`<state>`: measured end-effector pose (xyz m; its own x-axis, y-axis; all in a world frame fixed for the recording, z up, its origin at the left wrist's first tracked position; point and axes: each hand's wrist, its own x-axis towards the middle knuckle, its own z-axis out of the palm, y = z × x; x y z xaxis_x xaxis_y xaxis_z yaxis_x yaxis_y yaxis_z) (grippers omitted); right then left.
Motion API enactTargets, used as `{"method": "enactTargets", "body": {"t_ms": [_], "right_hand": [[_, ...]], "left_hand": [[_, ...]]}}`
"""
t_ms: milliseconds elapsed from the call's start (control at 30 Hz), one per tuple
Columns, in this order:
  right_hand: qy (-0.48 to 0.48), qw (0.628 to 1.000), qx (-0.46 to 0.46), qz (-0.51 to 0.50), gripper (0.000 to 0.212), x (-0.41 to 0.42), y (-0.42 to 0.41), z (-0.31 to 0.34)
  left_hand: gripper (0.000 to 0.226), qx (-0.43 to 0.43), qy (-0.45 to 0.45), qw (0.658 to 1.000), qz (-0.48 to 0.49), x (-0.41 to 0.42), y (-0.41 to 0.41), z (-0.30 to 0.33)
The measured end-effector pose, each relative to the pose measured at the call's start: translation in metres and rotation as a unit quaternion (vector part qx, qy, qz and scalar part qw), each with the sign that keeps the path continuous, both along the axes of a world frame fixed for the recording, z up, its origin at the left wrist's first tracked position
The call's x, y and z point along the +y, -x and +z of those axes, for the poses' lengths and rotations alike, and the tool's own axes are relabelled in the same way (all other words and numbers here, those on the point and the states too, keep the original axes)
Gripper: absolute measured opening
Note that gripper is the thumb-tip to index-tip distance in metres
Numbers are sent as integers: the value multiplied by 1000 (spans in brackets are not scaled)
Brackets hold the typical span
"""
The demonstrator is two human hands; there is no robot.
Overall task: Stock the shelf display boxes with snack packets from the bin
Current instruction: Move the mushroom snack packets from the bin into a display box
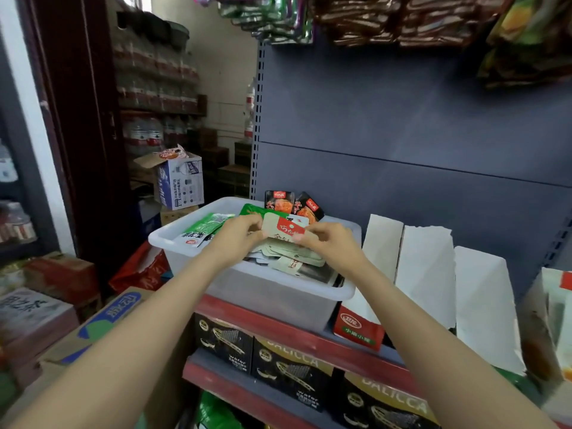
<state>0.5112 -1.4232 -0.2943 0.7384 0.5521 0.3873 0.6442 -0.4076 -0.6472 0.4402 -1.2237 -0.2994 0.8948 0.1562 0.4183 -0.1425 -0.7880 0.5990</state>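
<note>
At the bottom of the frame, three black wafer boxes (pixel 288 363) stand in a row on the lower shelf. Above them, on the red-edged shelf (pixel 278 328), sits a white bin (pixel 272 289) at centre frame. Over it, the left hand (pixel 236 235) and right hand (pixel 328 239) each pinch one beige-and-red packet (pixel 283 229), left grip on its left edge, right grip on its right. Inside the bin lie more beige packets (pixel 291 258), green packets (pixel 204 227) at the left and two orange-and-black packets (pixel 292 204) upright at the far rim. Right of the bin stand three display boxes (pixel 427 270) with tall white flaps, side by side.
</note>
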Motion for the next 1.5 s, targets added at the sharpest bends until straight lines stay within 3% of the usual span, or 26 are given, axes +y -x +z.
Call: {"method": "enactTargets", "body": {"t_ms": [67,133,367,533,633,867,1133,1367,1500], "right_hand": [[30,1000,-8,-2,26,1,3,2],[-28,1000,0,-3,15,0,11,6],[-295,954,62,11,14,-28,44,26],[-365,925,101,-23,12,-70,61,33],[-364,925,94,-60,12,-108,68,36],[-340,924,16,-176,10,-226,80,29],[-269,906,-83,-316,8,-337,76,31],[-205,916,-107,-327,14,-372,69,15],[-178,928,-92,-313,21,-376,71,4]], "left_hand": [[14,-15,19,1000,14,-4,4,4],[14,-35,45,998,20,-10,10,8],[14,-173,133,976,-12,-57,32,27],[11,-170,178,968,-52,-115,36,42],[8,-136,202,965,-95,-151,37,49],[40,-70,258,936,-230,-263,31,46],[48,-109,196,939,-260,-382,10,41],[52,-82,119,957,-251,-409,-9,24],[68,-99,55,964,-240,-404,-6,19]]}}
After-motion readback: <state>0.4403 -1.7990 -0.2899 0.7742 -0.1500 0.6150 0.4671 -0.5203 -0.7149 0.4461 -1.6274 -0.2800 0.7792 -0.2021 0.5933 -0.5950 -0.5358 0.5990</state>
